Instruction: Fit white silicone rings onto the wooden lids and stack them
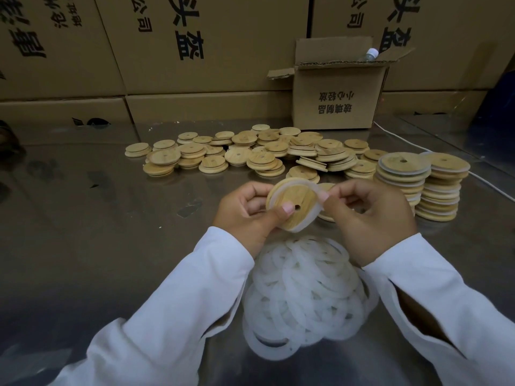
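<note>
Mid-fitting, just above the ring pile (303,288): wooden lid (291,197) gripped in left hand (245,210), silicone ring (310,218) pinched by right hand (370,215), partly on. Next, probably: seating the remaining edge, then stacking.

- Your left hand (245,210) sits just left of the frame's middle. Its fingers curl behind the wooden lid (289,190), and its thumb (282,210) presses on the lid's face beside the hole.
- Your right hand (367,215) is just right of the middle, level with the left. Its fingertips pinch the white ring (313,215) at the lid's right edge, and the other fingers are curled in.
- Your left forearm (167,310) rises from the lower left and your right forearm (446,302) from the lower right. Both are in white sleeves and converge toward the middle, with the wrists bare past the cuffs.
</note>
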### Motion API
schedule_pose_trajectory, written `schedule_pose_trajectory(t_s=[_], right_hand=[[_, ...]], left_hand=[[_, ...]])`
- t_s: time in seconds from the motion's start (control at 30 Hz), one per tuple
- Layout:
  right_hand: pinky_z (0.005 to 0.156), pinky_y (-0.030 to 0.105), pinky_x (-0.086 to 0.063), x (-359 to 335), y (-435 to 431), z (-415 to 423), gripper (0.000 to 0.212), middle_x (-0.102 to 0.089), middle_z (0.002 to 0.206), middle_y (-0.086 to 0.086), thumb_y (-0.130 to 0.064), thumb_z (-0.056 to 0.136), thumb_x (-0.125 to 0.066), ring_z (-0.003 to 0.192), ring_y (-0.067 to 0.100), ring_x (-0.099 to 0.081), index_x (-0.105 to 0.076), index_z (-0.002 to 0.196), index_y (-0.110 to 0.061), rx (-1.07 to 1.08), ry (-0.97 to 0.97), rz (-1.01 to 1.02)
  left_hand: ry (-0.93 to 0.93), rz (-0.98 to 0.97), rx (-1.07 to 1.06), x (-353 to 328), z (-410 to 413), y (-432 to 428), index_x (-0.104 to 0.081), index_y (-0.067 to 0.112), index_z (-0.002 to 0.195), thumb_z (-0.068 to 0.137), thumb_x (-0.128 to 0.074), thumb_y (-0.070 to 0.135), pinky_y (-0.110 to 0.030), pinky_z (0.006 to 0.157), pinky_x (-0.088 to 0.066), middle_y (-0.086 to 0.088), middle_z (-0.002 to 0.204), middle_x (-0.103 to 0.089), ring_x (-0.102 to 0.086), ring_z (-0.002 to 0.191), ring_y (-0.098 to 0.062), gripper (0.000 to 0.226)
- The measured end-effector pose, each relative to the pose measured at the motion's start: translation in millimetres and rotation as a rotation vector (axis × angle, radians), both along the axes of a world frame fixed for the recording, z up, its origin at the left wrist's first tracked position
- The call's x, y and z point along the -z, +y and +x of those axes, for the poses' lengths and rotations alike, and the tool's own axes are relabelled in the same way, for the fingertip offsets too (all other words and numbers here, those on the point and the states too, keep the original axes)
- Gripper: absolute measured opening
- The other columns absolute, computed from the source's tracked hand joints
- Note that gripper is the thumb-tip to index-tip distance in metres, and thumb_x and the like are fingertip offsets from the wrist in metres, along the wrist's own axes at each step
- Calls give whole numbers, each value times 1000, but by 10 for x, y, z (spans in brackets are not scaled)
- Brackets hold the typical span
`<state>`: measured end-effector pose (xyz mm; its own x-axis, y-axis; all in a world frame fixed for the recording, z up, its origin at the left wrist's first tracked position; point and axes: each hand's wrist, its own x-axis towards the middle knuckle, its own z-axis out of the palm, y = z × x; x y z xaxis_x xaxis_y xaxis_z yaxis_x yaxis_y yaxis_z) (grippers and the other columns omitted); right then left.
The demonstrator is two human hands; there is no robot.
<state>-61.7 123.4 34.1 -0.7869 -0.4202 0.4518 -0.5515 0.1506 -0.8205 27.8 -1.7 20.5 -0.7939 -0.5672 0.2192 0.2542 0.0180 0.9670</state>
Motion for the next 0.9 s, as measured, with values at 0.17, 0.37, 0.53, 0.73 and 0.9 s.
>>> schedule_pose_trajectory(t_s=[0.17,0.37,0.53,0.73,0.9], right_hand=[[46,2,-37,-68,-2,-18,17,-58,60,1,-10,80,-63,48,-5,-50,-64,64,-16,-99,-260,-87],[55,4,-40,-70,1,-24,13,-62,67,1,-14,81,-63,59,4,-53,-64,68,-17,-162,-149,-24],[61,6,-42,-73,41,-46,11,-62,68,-7,-17,76,-66,62,-2,-53,-63,68,-24,-228,38,45],[62,15,-45,45,-13,24,9,-62,67,-6,-30,69,-65,65,7,-55,-61,69,-22,-157,66,21],[61,9,-42,58,-24,13,17,-59,65,-11,-21,78,-63,68,3,-54,-57,65,-30,-99,110,32]], left_hand=[[1,-6,36,-27,12,1,-63,12,88,75,-67,2,-19,58,-54,1,72,-73,-69,66,-11,17],[28,33,-33,-9,24,1,-63,14,86,72,-68,10,-32,69,-57,-1,72,-73,-70,70,-15,16],[4,-37,-79,-11,34,-5,-62,14,84,74,-70,8,-27,60,-57,0,71,-72,-69,68,-15,14],[18,-40,-154,-14,22,37,-61,12,76,70,-74,5,-20,54,-53,0,65,-71,-67,59,-10,16],[3,-36,-124,-3,-2,58,-58,10,78,71,-73,-1,-19,55,-53,1,65,-69,-66,58,-8,19]])
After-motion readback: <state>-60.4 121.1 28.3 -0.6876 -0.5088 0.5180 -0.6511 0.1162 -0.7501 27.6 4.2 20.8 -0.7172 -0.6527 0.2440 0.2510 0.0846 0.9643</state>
